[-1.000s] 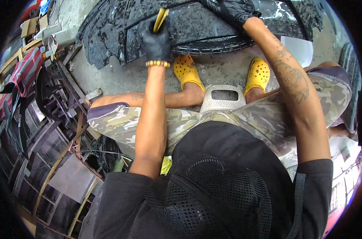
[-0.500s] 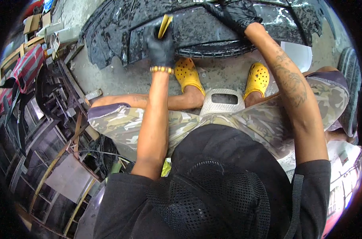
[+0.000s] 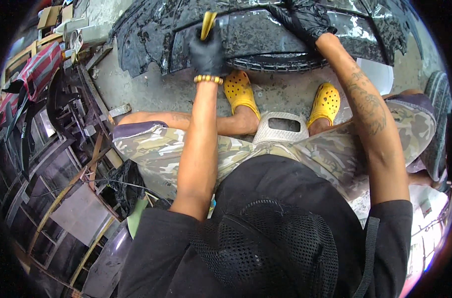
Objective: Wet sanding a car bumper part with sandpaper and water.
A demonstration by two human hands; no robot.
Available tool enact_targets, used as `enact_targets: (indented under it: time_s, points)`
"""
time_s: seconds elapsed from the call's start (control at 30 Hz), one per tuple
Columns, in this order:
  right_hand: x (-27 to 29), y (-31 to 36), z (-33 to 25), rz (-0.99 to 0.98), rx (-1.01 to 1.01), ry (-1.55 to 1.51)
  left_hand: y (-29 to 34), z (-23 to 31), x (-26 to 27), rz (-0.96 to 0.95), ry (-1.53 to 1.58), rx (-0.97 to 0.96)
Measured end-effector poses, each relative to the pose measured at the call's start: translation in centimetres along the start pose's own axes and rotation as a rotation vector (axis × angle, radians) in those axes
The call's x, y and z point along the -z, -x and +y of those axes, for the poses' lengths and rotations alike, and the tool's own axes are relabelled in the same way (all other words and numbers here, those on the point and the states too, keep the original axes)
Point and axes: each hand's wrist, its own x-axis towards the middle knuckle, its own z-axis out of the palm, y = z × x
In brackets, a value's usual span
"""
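Observation:
A wet black car body panel (image 3: 250,36), speckled and ribbed, lies at the far side in front of me, resting over a tyre (image 3: 280,64) whose edge shows below it. My left hand (image 3: 206,53), in a black glove, is closed on a folded yellow sheet (image 3: 209,25) like sandpaper, which sticks up beyond the fingers. That hand is over the near left part of the panel. Further right, my right hand (image 3: 308,22), also gloved in black, lies on the panel with its fingers stretched out to the left; some of its fingertips blend into the dark surface.
Yellow clogs (image 3: 242,92) are on my feet, just this side of the panel. A pale stool (image 3: 285,135) shows between my legs. Metal frames and scrap (image 3: 82,218) crowd the left, with a striped bag (image 3: 41,69) above. Another tyre (image 3: 437,124) stands at the right.
The view has shifted slightly, moving the scene up and to the right. Both hands stay at nearly the same places on the panel, the left one still holding the folded yellow sheet.

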Motion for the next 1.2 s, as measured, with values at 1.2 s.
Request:
enact_targets:
  time_s: [1.2]
  points:
    - [0.3,-0.1,-0.2,0.014,-0.001,0.001,0.3,-1.3,0.8,-0.018,0.068,-0.060]
